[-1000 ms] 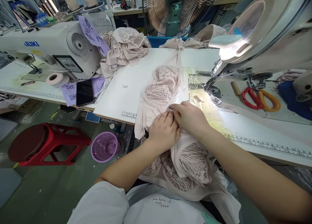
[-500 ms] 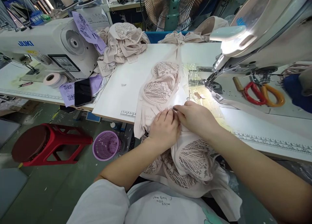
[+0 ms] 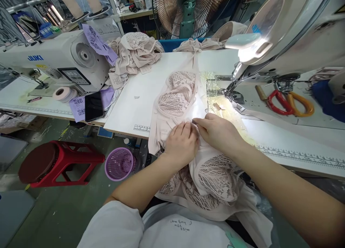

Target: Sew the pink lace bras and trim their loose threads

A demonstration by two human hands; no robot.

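Observation:
A beige lace bra (image 3: pixel 175 100) lies over the front edge of the white table, cups upward. My left hand (image 3: pixel 182 142) is closed on its lower band, fingers together and curled over the fabric. Right beside it, my right hand (image 3: pixel 217 131) is pinched shut, its fingertips almost touching the left fingers. A small dark tip shows at the right fingertips; what it belongs to is hidden in the hand. More beige lace bras (image 3: pixel 215 176) lie heaped on my lap beneath both hands.
At right stands a lit sewing machine (image 3: pixel 304 46), with red-handled scissors (image 3: pixel 280 102) and orange-handled ones on its bed. To the left are a JUKI machine (image 3: pixel 59 57), a phone (image 3: pixel 93 106) and a bra pile (image 3: pixel 137 50). A purple basket (image 3: pixel 120 164) and red stool (image 3: pixel 64 161) stand below.
The camera view has shifted slightly, so the background sits a little lower. Both hands stay at nearly the same place on the bra.

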